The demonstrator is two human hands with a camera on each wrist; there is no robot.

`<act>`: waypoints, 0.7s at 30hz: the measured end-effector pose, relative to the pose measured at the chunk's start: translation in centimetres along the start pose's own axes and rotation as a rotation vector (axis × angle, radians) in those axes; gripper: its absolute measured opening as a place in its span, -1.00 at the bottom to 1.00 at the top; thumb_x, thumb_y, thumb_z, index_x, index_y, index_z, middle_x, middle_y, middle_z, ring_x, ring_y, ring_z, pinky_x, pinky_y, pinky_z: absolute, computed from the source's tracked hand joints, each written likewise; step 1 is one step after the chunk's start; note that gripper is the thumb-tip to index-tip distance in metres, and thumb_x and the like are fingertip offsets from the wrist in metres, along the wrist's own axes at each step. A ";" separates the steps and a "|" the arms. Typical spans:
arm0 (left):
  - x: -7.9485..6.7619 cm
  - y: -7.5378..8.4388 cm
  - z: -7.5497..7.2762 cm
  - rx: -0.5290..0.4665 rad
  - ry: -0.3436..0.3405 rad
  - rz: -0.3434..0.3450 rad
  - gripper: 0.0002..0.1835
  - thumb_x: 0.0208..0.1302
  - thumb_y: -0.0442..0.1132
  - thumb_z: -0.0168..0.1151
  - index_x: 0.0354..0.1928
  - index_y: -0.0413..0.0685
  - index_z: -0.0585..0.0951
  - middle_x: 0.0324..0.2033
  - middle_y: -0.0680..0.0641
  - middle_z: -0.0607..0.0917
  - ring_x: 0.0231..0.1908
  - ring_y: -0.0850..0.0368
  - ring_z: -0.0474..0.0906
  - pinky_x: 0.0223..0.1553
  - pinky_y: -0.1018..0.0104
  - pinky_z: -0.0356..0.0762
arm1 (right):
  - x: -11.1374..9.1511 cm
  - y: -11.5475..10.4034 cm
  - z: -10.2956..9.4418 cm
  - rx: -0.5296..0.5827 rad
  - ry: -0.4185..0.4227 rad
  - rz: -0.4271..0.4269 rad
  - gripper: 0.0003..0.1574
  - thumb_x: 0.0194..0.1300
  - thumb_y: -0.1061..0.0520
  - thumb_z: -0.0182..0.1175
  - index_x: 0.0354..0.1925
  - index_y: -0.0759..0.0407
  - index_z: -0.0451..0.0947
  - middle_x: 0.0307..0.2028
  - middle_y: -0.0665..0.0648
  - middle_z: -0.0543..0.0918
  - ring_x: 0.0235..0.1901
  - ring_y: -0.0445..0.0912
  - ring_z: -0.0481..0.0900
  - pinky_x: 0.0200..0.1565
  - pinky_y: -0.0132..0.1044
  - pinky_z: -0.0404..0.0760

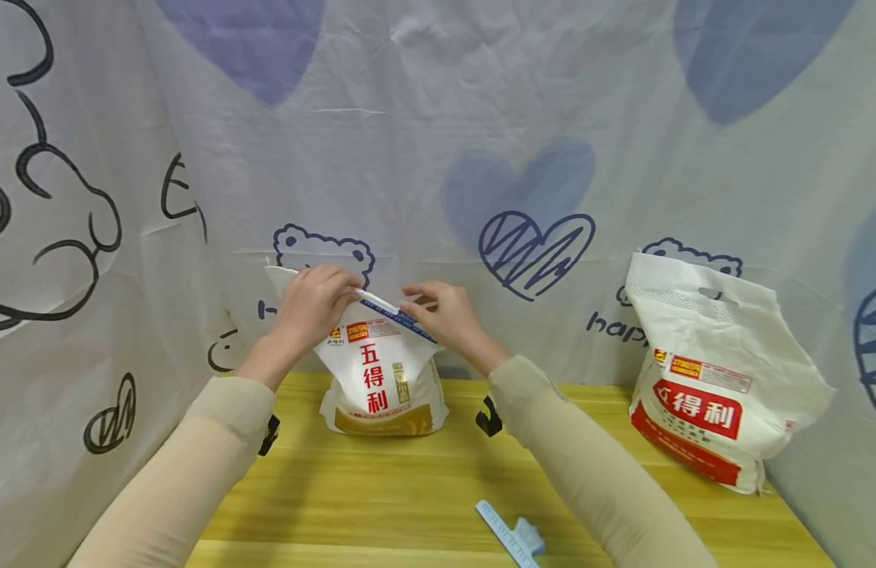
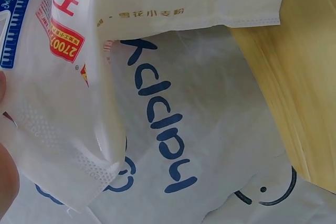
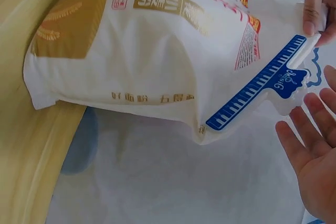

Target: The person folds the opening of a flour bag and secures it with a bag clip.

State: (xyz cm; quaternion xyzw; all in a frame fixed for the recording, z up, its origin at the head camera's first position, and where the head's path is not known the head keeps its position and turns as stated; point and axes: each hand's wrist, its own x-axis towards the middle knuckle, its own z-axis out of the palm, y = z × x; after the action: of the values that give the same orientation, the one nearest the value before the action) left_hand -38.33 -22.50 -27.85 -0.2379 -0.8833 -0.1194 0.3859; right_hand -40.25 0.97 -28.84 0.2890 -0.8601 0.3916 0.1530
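A white flour bag point(image 1: 384, 386) with red lettering and a gold base stands on the table, its top folded over. Across that fold lies a dark blue clip point(image 3: 257, 85) with a piano-key pattern and "Music" on its handle. My left hand point(image 1: 313, 304) pinches the folded top beside the clip's upper end; in the left wrist view only bits of its fingers point(image 2: 7, 182) show at the edge. My right hand point(image 1: 448, 319) is close to the clip's handle. Its fingers are spread and loosely extended in the right wrist view, with fingertips right at the handle.
A second white flour bag point(image 1: 707, 394) with a red label leans at the table's right side. Near the front of the wooden table point(image 1: 367, 489) lies a light blue clip point(image 1: 505, 532). A printed cloth point(image 1: 409, 181) hangs behind and to the left.
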 end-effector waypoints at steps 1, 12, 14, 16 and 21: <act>-0.1 0.0 0.0 -0.003 0.016 0.014 -0.80 0.18 -0.21 0.33 -0.14 0.01 0.65 -0.16 0.01 0.69 -0.09 0.01 0.55 0.01 0.09 0.46 | -0.2 0.1 -0.1 0.007 0.006 -0.007 -0.53 0.28 -0.06 0.22 0.11 0.07 0.55 0.05 0.04 0.61 -0.10 -0.12 0.63 -0.11 -0.35 0.63; -1.3 0.8 0.7 -0.029 0.151 0.062 -0.49 0.14 -0.16 0.37 0.16 -0.04 0.53 0.22 -0.07 0.49 0.22 -0.05 0.38 0.38 0.01 0.05 | -2.9 0.8 -0.9 0.272 0.126 -0.082 -0.50 0.27 0.03 0.24 0.16 0.11 0.50 0.14 0.01 0.55 0.05 -0.04 0.55 0.07 -0.21 0.56; -1.6 1.2 0.8 -0.042 0.184 0.053 -0.45 0.13 -0.16 0.37 0.20 -0.04 0.50 0.26 -0.08 0.45 0.25 -0.07 0.34 0.40 -0.01 -0.02 | -3.5 0.9 -1.0 0.298 0.155 -0.093 -0.50 0.27 0.04 0.24 0.17 0.10 0.49 0.14 0.00 0.55 0.06 -0.05 0.55 0.07 -0.21 0.56; -1.8 1.7 1.0 -0.052 0.221 0.042 -0.42 0.13 -0.15 0.37 0.22 -0.04 0.48 0.29 -0.08 0.42 0.27 -0.09 0.31 0.41 -0.02 -0.06 | -4.1 1.0 -1.1 0.324 0.181 -0.108 -0.49 0.27 0.07 0.24 0.17 0.11 0.49 0.14 0.01 0.55 0.06 -0.04 0.55 0.07 -0.19 0.56; -2.4 3.3 1.4 -0.101 0.296 0.005 -0.37 0.12 -0.15 0.36 0.26 -0.05 0.43 0.32 -0.08 0.37 0.32 -0.10 0.26 0.42 -0.02 -0.09 | -5.9 0.2 -1.8 0.382 0.248 -0.142 -0.51 0.25 0.23 0.24 0.15 0.25 0.48 0.12 0.17 0.56 0.06 0.14 0.54 0.06 -0.10 0.57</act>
State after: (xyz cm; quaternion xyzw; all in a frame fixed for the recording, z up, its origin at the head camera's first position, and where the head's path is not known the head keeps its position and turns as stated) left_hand -36.15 -19.93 -30.52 -0.2389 -0.8091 -0.1964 0.4998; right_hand -35.67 4.73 -30.67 0.3221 -0.7226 0.5678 0.2273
